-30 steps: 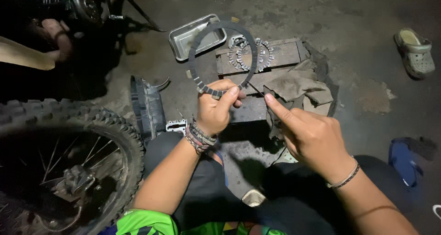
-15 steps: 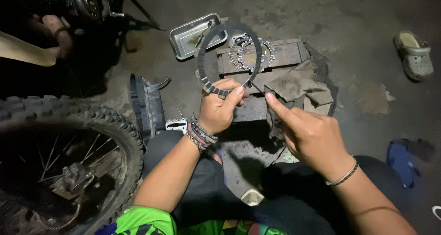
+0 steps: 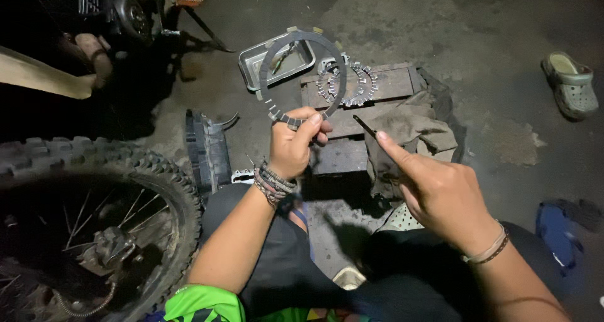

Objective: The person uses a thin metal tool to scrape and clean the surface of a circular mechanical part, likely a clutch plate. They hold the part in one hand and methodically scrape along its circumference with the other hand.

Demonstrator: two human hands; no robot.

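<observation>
Left hand [image 3: 292, 149] has its fingers [image 3: 308, 125] pinched shut on the bottom edge of a dark notched ring plate [image 3: 301, 76], holding it upright in the air so you look straight through the hole. Right hand [image 3: 440, 193] sits just beside it, index finger out with a thin dark pick [image 3: 365, 125] gripped along it, tip near the ring but not touching as far as I can see.

Behind the ring, on the concrete floor [image 3: 409, 20], there's a dented metal tray [image 3: 261, 61] and a wooden block [image 3: 384, 83] with a stack of toothed steel rings [image 3: 358, 83] on top, partly blocked by the held plate. A grubby rag [image 3: 418, 130] drapes off the block's right end. Knobby spoked wheel [image 3: 94, 196] on the left, a greenish clog [image 3: 569, 83] far right, well apart.
</observation>
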